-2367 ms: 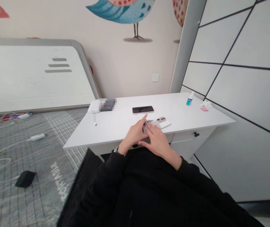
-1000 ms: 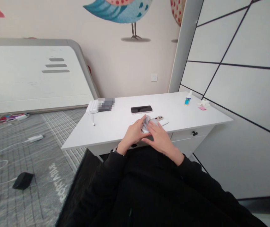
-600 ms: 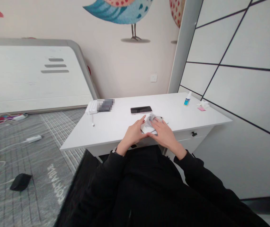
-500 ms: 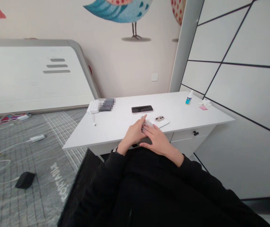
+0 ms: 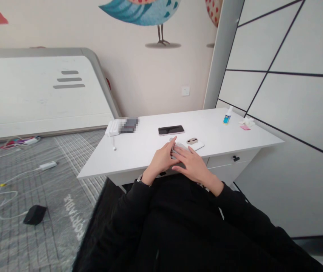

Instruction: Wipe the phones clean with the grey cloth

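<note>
Both of my hands meet at the front edge of the white desk (image 5: 138, 151). Between them is a thin, pale, see-through thing (image 5: 180, 146), mostly covered by fingers, so its kind is unclear. My left hand (image 5: 163, 158) grips it from the left, thumb and fingers around its side. My right hand (image 5: 193, 164) lies over it from the right, its fingers closed against it. Just beyond the right fingers rests a white phone (image 5: 197, 145), face down, with a beige camera bump. Farther back lies a dark-screened phone (image 5: 171, 130) with a pinkish edge.
A white charger block (image 5: 112, 127) with a short cable and a blurred dark item (image 5: 129, 125) are at the desk's left. A spray bottle (image 5: 227, 116), crumpled tissue (image 5: 247, 121) and pink slip (image 5: 245, 127) are at right. Cables and a black pouch-like item (image 5: 35, 215) lie on the carpet.
My right hand has shifted slightly right with its fingers spread a little more, showing more of the pale thing. The whole view has moved slightly; the desk items stay put.
</note>
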Action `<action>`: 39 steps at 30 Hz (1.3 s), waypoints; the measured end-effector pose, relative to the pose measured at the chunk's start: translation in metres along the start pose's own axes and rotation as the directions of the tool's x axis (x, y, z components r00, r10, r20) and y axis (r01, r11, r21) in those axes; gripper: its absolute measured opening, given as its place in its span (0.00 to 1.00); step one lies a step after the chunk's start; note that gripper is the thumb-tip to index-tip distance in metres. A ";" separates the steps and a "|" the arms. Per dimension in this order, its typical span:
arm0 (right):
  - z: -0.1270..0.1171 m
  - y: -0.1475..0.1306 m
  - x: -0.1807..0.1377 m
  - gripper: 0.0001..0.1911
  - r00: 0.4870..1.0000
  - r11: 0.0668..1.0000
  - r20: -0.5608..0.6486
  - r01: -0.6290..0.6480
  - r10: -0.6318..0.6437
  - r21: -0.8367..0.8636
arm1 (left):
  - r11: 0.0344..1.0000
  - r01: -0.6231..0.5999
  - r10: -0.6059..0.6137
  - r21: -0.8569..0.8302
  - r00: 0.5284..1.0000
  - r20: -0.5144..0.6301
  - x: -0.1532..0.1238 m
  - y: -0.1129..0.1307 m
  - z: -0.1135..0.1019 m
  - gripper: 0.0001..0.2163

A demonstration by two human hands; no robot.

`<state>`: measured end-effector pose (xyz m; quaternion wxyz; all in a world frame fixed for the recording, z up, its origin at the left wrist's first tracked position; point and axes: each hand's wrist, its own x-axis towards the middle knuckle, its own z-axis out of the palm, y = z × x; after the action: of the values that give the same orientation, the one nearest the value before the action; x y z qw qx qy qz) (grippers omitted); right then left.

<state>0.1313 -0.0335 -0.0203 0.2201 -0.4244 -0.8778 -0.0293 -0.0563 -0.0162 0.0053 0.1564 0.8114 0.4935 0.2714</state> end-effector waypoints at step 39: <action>-0.005 -0.005 0.005 0.46 0.999 1.000 0.044 -0.017 0.017 -0.003 | 1.000 -0.016 0.016 0.001 1.000 0.005 0.000 0.000 -0.001 0.43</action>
<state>0.1261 -0.0342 -0.0126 0.2001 -0.4327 -0.8789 -0.0193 -0.0563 -0.0160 0.0062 0.1551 0.8161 0.4867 0.2702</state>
